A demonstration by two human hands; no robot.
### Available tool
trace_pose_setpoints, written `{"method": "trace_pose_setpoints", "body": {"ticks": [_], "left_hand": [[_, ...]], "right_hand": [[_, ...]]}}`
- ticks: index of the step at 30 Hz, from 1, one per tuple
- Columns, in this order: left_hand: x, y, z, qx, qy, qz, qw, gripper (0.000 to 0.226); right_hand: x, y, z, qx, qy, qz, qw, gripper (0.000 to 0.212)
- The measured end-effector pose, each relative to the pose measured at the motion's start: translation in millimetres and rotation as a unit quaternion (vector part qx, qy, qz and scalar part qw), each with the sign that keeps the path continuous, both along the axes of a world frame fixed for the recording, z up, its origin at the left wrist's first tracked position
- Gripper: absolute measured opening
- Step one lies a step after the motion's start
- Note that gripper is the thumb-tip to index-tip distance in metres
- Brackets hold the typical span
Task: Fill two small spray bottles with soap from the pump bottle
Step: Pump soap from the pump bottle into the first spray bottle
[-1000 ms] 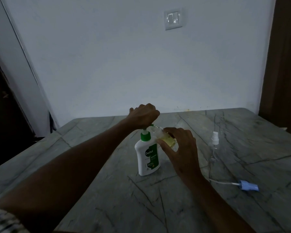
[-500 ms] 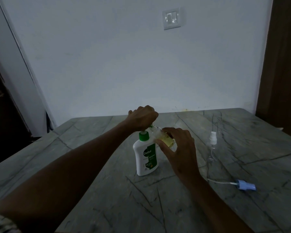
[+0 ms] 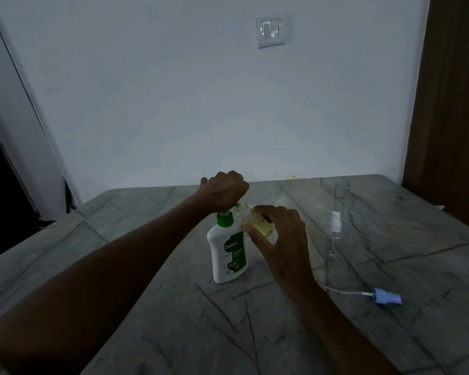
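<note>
A white pump bottle (image 3: 228, 253) with a green collar and label stands upright on the marble table (image 3: 173, 307). My left hand (image 3: 224, 189) sits curled on top of its pump head, which it hides. My right hand (image 3: 279, 234) grips a small clear spray bottle (image 3: 259, 224), open at the top, tilted with its mouth at the pump's nozzle; yellowish soap fills part of it. A second clear spray bottle (image 3: 335, 236) with a white spray cap stands to the right.
A blue spray cap (image 3: 386, 295) with its white dip tube lies on the table at the right. A wall with a light switch (image 3: 271, 30) rises behind the table. A dark wooden door (image 3: 452, 104) is at far right.
Both hands keep their hold on the pump and the small bottle. The pump collar shows slightly more than a second ago. The view has shifted a little.
</note>
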State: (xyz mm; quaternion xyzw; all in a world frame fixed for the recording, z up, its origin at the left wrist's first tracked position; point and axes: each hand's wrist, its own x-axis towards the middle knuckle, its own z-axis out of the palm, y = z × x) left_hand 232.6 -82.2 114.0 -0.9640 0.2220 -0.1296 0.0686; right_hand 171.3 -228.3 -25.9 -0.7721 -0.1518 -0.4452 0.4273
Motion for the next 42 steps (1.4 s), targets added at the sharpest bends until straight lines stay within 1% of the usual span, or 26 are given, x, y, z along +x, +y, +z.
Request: {"method": "trace_pose_setpoints", "body": {"ticks": [3,14,18,23,27,35,42], "left_hand": [[3.1,4.0,4.0,-0.003,-0.006,0.002,1.0,0.024],[4.8,2.0,-2.4,0.002,0.014,-0.005,1.0,0.024],[2.5,0.9,-2.9,-0.024,0.022,0.001,0.999,0.023],[3.6,0.0,6.2,-0.083,0.053,0.024,0.995,0.029],[4.3,-0.6,4.2,-0.082,0.052,0.02,0.995,0.028],[0.1,-0.2,-3.3,-0.045,0.032,0.003,0.998,0.024],[3.2,-0.8,9.2,-0.081,0.051,0.028,0.995,0.03]], "right_hand": [[-0.9,-0.6,0.7,-0.003,-0.008,0.001,1.0,0.042],[-1.7,1.1,1.1,-0.002,0.005,0.009,1.0,0.044],[-2.4,0.2,2.3,-0.001,0.003,0.008,1.0,0.047],[-0.7,-0.9,1.6,0.0,-0.004,0.002,1.0,0.045],[-1.2,-0.4,0.2,-0.002,-0.002,0.004,1.0,0.045],[0.0,0.6,-0.7,-0.003,0.001,0.001,1.0,0.047],[2.0,0.4,0.0,0.001,-0.014,0.0,1.0,0.047]]}}
